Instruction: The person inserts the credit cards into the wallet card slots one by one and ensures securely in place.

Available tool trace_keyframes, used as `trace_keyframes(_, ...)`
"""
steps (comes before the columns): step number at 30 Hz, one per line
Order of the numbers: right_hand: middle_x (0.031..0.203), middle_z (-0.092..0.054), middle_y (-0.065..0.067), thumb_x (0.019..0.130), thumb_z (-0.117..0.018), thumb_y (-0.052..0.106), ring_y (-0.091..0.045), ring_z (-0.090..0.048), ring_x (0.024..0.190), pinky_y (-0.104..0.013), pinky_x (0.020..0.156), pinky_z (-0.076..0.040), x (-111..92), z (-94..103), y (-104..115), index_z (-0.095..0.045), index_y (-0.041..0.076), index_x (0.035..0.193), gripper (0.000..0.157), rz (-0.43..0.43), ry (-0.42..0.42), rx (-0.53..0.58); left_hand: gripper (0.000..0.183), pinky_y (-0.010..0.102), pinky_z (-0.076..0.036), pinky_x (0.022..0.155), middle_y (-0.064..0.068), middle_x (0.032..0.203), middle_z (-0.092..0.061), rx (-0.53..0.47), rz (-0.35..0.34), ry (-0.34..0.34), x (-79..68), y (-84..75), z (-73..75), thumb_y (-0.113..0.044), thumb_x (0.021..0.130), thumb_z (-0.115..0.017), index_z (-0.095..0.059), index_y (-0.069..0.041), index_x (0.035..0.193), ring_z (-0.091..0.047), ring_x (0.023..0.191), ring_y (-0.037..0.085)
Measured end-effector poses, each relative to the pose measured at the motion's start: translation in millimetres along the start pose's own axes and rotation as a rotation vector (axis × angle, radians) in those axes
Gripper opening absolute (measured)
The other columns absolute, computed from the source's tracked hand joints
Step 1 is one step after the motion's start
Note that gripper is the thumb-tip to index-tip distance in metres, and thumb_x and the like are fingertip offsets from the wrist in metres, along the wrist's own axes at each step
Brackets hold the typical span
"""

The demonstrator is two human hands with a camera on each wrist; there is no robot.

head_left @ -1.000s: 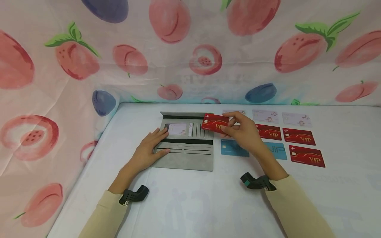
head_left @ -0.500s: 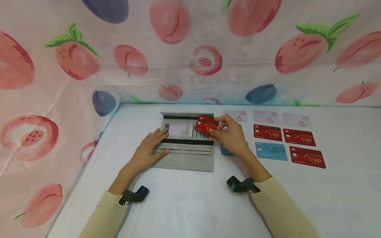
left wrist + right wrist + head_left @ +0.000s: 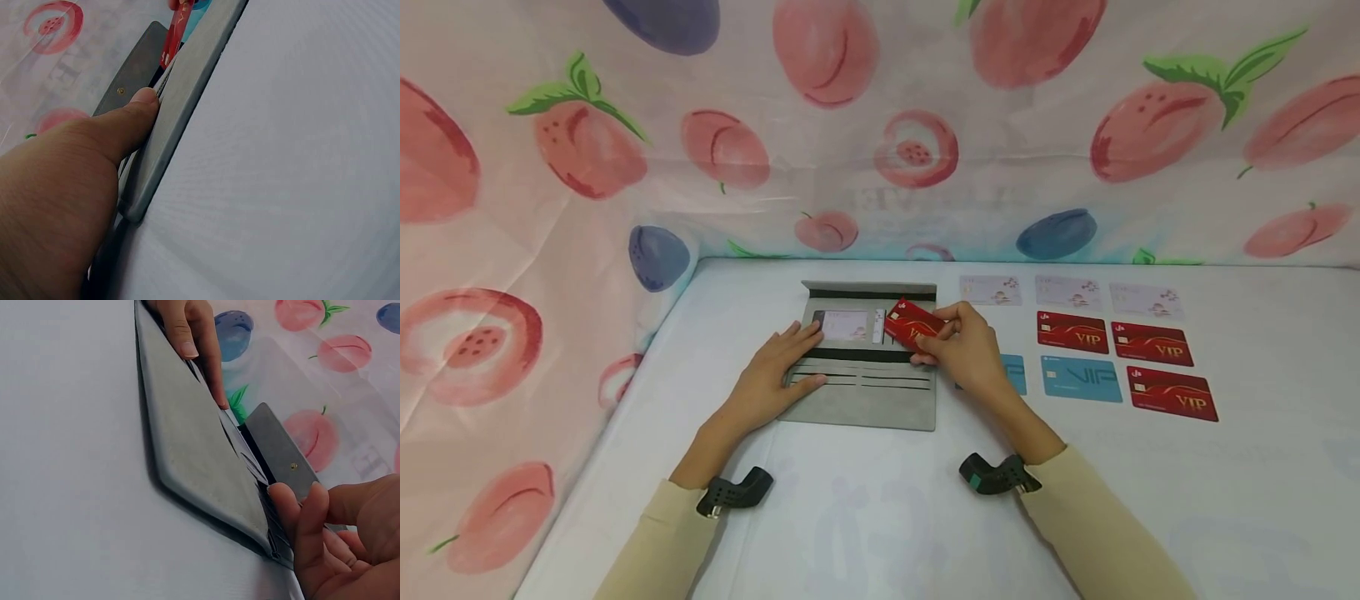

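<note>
A grey wallet [image 3: 865, 408] lies unfolded on the white table, its card slots facing up. One pale card [image 3: 846, 326] shows in its window pocket, with the edge of another in a slot beside it. My left hand [image 3: 771, 373] rests flat on the wallet's left side, fingers spread; its thumb [image 3: 134, 119] presses the wallet in the left wrist view. My right hand [image 3: 964, 346] pinches a red VIP card [image 3: 912, 321] by its right end, tilted over the upright slots at the wallet's upper right. In the right wrist view its curled fingers [image 3: 312, 519] hide the card.
Right of the wallet lie three pale cards [image 3: 1069, 293] in a back row, red VIP cards [image 3: 1072, 332] in front of them, and blue VIP cards [image 3: 1082, 379] nearer. My right forearm partly covers one blue card. A fruit-print cloth [image 3: 917, 150] hangs behind the table.
My right hand has carried the red card leftward and slightly nearer over the wallet's slots, tilting it more. My left hand has stayed in place.
</note>
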State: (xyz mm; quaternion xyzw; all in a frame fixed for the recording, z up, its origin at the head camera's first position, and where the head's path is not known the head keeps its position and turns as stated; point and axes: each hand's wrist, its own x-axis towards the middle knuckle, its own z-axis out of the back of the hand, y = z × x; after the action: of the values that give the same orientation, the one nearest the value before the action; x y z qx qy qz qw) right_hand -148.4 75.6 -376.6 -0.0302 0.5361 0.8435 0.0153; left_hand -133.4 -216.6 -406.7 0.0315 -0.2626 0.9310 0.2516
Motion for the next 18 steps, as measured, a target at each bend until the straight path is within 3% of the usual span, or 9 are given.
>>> trace_keyframes(10,0.087,-0.054,-0.014,0.09,-0.068,0.011,-0.018,-0.068,0.061,-0.02,0.061,-0.054,-0.7,0.2,0.6,-0.052,0.002,0.131,0.045,-0.037,0.056,0.049,0.067,0.046,-0.011,0.116,0.008,0.151,-0.035,0.0,0.011,0.006,-0.9,-0.9,0.8,-0.032,0.088,-0.069,-0.044,-0.006,0.144,-0.02,0.142,0.029)
trace_keyframes(18,0.084,-0.053,-0.012,0.092,-0.063,0.01,-0.016,-0.064,0.057,-0.023,0.055,-0.046,3.6,-1.3,5.9,-0.052,0.002,0.134,0.044,-0.004,0.077,-0.09,0.067,0.046,-0.011,0.116,0.008,0.151,-0.035,0.001,0.003,0.006,-0.4,0.9,0.2,-0.032,0.088,-0.069,-0.043,-0.006,0.144,-0.02,0.142,0.029)
